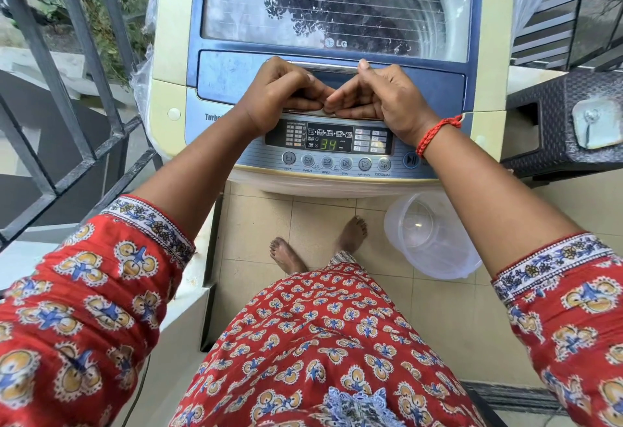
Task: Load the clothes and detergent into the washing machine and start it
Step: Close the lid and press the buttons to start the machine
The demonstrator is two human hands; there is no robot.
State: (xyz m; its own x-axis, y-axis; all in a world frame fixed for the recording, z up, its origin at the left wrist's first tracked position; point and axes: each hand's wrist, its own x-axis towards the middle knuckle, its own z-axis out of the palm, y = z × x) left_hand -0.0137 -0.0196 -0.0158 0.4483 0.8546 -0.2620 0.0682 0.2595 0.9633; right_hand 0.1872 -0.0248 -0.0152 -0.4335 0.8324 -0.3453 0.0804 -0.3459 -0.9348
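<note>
Fingers of both hands are curled under the front edge of the lid, gripped by left hand and right hand, presumably for lifting; the washing machine stands directly ahead, display lit.

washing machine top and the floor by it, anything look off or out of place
Nothing looks spilled or broken. The washing machine lid is down with both hands, left hand and right hand, at its front edge, and the display reads 34. One clear plastic tub lies tipped on the floor beside the machine.
</note>
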